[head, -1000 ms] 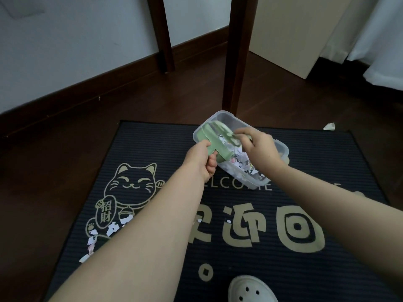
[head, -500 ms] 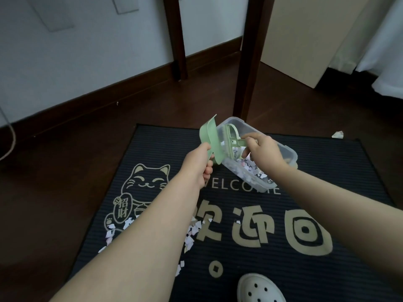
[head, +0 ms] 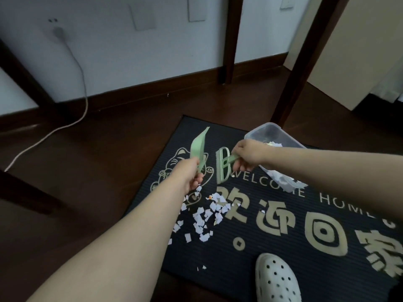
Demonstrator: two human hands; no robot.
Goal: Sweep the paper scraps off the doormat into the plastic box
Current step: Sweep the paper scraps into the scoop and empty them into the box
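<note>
A black doormat with gold lettering lies on the dark wood floor. Several white paper scraps are scattered on its left part, just below my hands. My left hand is shut on the handle of a small green dustpan, held tilted with its blade up. My right hand is shut on the handle of a small green brush, which hangs above the mat. The clear plastic box stands on the mat behind my right forearm, with paper scraps inside.
A white clog rests on the mat's near edge. Two dark table legs stand beyond the mat, one close behind the box. A white cable trails across the floor at left. A dark furniture leg crosses the left side.
Both hands have drawn the dustpan and brush away from the box, leftward over the mat. The view has shifted left, bringing the scattered scraps into sight.
</note>
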